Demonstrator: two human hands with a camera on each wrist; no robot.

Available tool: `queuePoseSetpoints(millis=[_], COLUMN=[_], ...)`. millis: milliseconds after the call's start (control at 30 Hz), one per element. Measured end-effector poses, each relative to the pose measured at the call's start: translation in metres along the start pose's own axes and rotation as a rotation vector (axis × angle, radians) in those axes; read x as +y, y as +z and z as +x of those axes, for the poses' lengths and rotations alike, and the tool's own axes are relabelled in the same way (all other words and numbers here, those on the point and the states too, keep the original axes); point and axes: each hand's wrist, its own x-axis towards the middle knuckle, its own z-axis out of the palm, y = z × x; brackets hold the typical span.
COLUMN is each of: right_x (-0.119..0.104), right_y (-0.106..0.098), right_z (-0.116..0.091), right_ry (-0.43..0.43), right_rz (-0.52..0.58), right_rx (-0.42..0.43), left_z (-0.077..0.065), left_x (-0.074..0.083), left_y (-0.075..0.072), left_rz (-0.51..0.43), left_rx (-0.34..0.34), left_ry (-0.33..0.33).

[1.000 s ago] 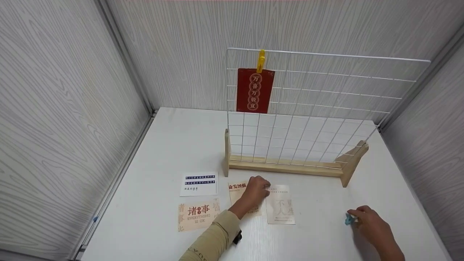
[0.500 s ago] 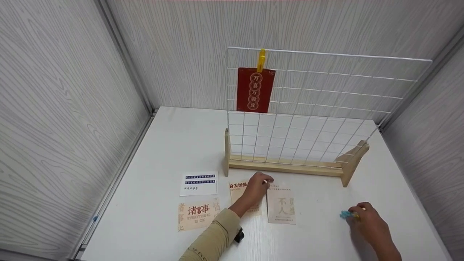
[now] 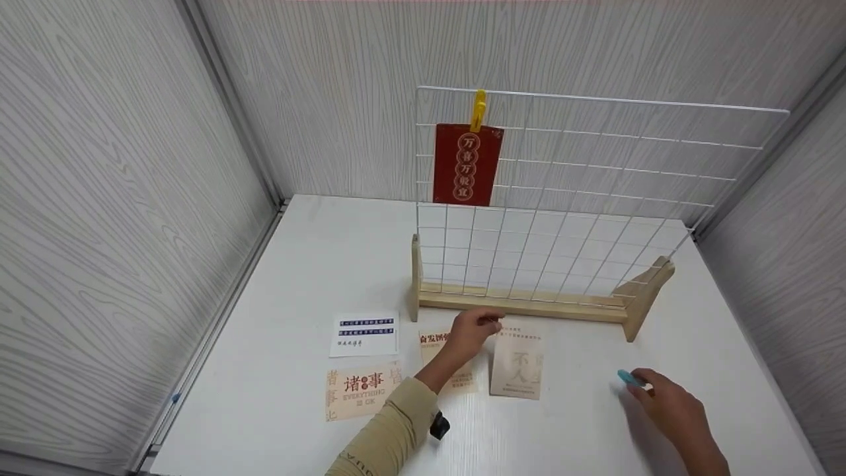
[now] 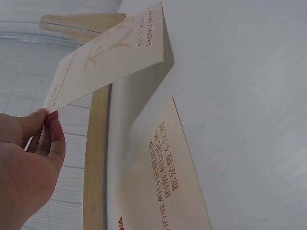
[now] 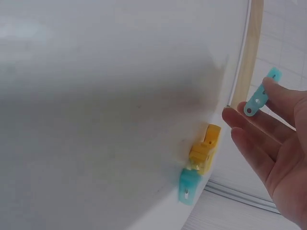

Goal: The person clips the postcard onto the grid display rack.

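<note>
My left hand (image 3: pixel 470 334) pinches a cream card (image 3: pixel 517 363) by its top edge between thumb and fingers. In the left wrist view the card (image 4: pixel 108 52) slants up off the white table, casting a shadow beneath it. Off to the right, my right hand (image 3: pixel 675 404) holds a teal clothespin (image 3: pixel 629 378) above the table. The right wrist view shows this clothespin (image 5: pixel 261 98) between thumb and fingers. Another cream card (image 3: pixel 431 357) with red lettering lies partly hidden under my left forearm.
A white wire grid (image 3: pixel 595 98) stands in a wooden base (image 3: pixel 529 305) behind the hands. A yellow clothespin (image 3: pixel 478 112) fixes a red card (image 3: pixel 466 165) to it. Two cards lie left: one white (image 3: pixel 363 336), one cream (image 3: pixel 362 391). Yellow (image 5: pixel 204 151) and teal clothespins (image 5: pixel 188 187) lie near my right hand.
The left hand has shifted slightly up and right, tilting the cream card up off the table. The right hand has turned the teal clothespin and moved a little left and up.
</note>
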Motion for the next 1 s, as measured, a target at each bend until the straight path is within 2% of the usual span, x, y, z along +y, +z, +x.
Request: queuePoseSetpoints(millis=[133, 367, 500, 633, 767, 900, 1000], right_x=[-0.003, -0.007, -0.010, -0.014, -0.019, -0.024, -0.029], right_y=[0.001, 0.005, 0.005, 0.007, 0.010, 0.008, 0.004], right_z=[0.000, -0.002, -0.001, 0.000, 0.002, 0.004, 0.004], right_ry=[-0.001, -0.040, -0.023, -0.013, -0.059, -0.122, -0.125], right_rz=[0.008, 0.079, 0.218, 0.370, 0.490, 0.596, 0.615], right_rx=[0.009, 0.112, 0.171, 0.291, 0.373, 0.365, 0.334], left_z=[0.000, 0.000, 0.002, 0.003, 0.003, 0.003, 0.003], left_x=[0.003, 0.010, 0.012, 0.014, 0.014, 0.014, 0.015], left_y=[0.000, -0.001, -0.001, -0.001, -0.001, -0.001, 0.000], left_rz=[-0.003, -0.030, -0.034, -0.056, -0.082, -0.076, -0.070], left_rx=[0.017, 0.043, 0.062, 0.069, 0.067, 0.062, 0.063], left_ry=[-0.013, -0.040, -0.042, -0.031, -0.030, -0.017, -0.013])
